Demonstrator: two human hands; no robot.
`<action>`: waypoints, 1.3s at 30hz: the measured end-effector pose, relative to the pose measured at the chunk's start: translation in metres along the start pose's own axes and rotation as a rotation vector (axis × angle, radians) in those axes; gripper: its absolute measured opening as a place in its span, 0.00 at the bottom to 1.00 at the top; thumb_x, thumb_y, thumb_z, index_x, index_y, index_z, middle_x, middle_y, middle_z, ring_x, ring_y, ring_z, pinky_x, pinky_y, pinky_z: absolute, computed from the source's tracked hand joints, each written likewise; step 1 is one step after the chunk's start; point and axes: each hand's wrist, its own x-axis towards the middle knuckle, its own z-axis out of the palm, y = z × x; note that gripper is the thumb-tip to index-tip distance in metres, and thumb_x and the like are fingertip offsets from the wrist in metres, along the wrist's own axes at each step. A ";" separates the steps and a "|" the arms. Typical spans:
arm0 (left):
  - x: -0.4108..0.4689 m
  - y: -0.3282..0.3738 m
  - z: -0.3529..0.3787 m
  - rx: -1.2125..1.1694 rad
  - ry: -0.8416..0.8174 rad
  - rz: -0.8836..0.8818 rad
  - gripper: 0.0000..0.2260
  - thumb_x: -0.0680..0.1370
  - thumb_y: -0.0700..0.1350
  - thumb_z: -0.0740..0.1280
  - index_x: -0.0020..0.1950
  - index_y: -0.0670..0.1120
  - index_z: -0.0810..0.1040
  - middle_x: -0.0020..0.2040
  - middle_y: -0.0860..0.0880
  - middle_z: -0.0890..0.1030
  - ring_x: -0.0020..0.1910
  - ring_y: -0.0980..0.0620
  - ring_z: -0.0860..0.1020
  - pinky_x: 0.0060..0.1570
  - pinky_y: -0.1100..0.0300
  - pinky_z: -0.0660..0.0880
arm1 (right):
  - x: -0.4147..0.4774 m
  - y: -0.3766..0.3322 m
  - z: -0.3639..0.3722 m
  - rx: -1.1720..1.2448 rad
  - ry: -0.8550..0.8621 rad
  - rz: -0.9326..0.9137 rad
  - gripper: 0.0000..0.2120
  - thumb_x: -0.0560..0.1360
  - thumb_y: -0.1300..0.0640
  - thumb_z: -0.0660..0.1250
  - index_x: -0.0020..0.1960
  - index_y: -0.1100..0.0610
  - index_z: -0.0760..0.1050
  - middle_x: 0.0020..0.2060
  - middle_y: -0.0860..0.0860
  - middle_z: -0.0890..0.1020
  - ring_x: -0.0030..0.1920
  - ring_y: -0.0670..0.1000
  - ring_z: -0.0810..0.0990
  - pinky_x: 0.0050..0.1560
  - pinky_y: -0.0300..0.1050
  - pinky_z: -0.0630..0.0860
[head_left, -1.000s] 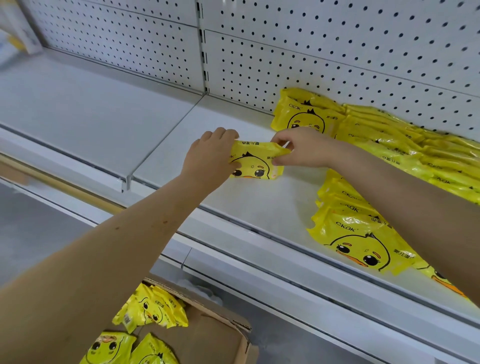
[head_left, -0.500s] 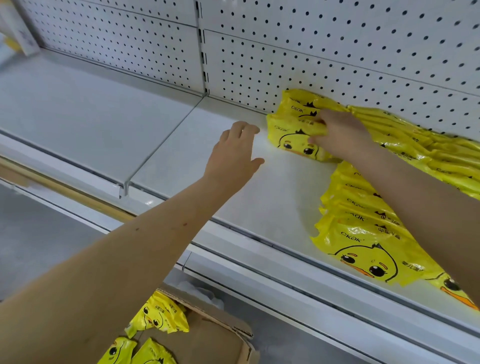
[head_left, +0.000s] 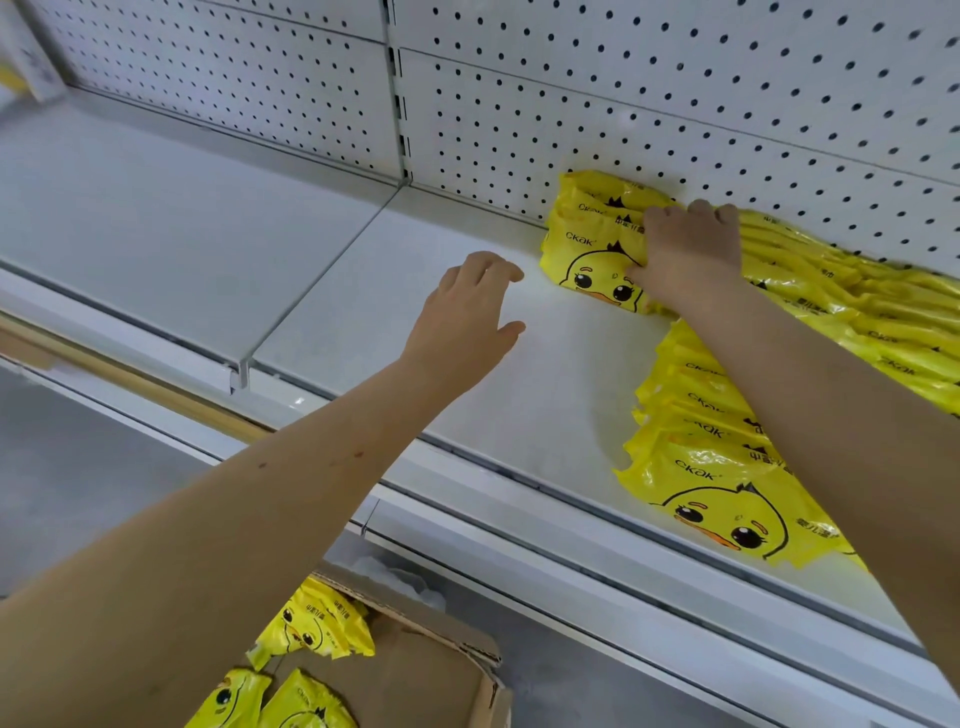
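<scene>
On a white store shelf (head_left: 561, 374), the right hand (head_left: 685, 254) seemingly pinches a yellow duck packet (head_left: 587, 270); the left hand (head_left: 467, 317) hovers, fingers spread.

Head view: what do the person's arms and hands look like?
Left hand and right hand are bare: no gloves, rings, watch or sleeves in view. The left forearm shows a few small dark specks.

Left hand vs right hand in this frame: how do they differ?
The right hand grips the leftmost duck pack of the back row, thumb on its front; the left hand holds nothing. The right hand sits by the pegboard; the left hand is nearer the shelf front. Both reach over the same shelf.
</scene>
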 end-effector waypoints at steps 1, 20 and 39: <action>-0.002 0.000 -0.001 0.000 0.000 -0.002 0.21 0.76 0.45 0.68 0.67 0.46 0.69 0.67 0.48 0.68 0.63 0.45 0.68 0.58 0.57 0.65 | -0.001 0.000 -0.002 0.005 0.001 -0.005 0.25 0.72 0.45 0.68 0.63 0.58 0.69 0.58 0.57 0.77 0.62 0.59 0.71 0.62 0.54 0.62; -0.113 -0.003 -0.063 -0.103 -0.031 0.098 0.24 0.76 0.46 0.68 0.71 0.46 0.66 0.69 0.46 0.68 0.66 0.43 0.66 0.63 0.52 0.65 | -0.200 -0.065 -0.106 0.462 0.079 -0.005 0.22 0.72 0.50 0.71 0.64 0.55 0.73 0.60 0.55 0.75 0.63 0.59 0.70 0.61 0.52 0.68; -0.401 -0.102 -0.020 -0.135 -0.337 -0.371 0.23 0.77 0.47 0.67 0.71 0.47 0.67 0.68 0.46 0.69 0.67 0.44 0.66 0.66 0.52 0.63 | -0.459 -0.225 0.023 0.926 -0.349 0.117 0.17 0.73 0.56 0.68 0.61 0.55 0.74 0.56 0.51 0.78 0.58 0.53 0.74 0.57 0.45 0.71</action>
